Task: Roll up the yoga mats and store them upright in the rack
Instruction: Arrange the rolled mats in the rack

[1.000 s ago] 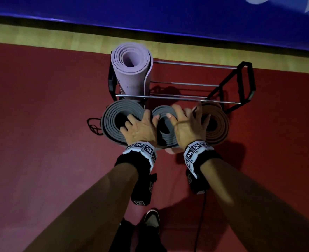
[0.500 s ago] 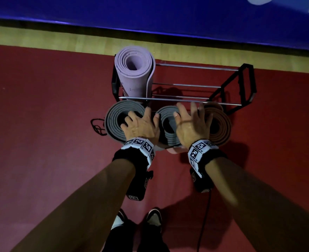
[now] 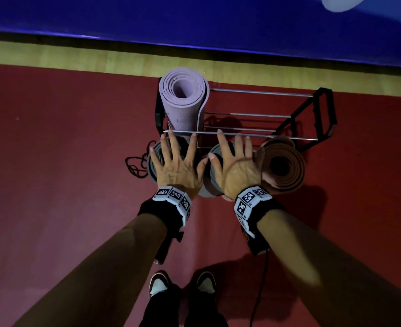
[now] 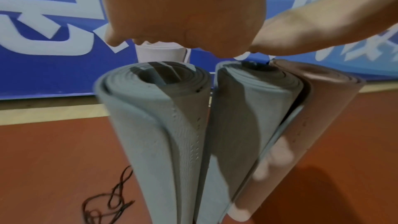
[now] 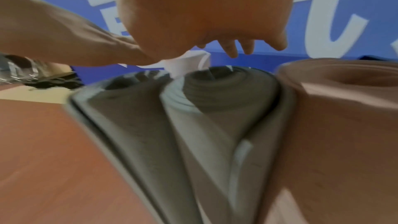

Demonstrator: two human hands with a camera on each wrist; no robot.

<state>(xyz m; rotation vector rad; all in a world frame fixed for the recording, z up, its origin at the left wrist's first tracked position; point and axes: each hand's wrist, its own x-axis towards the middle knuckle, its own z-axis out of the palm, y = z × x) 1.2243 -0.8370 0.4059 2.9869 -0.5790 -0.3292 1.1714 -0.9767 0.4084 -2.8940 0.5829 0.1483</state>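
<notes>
While four rolled mats stand upright at the rack (image 3: 260, 114), I hover my left hand (image 3: 175, 168) and right hand (image 3: 237, 171) spread flat, holding nothing, over the grey mats (image 4: 155, 108); soft, springy foam, best gripped around the roll's middle.

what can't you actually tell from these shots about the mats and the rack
- Left grey rolled mat, head view: top hidden by the left hand.
- Mat bottoms, wrist views: cut off by the lower edge.
- Black wire rack: whether the front three mats stand inside it is unclear.
- Right wrist view: blurred.
</notes>
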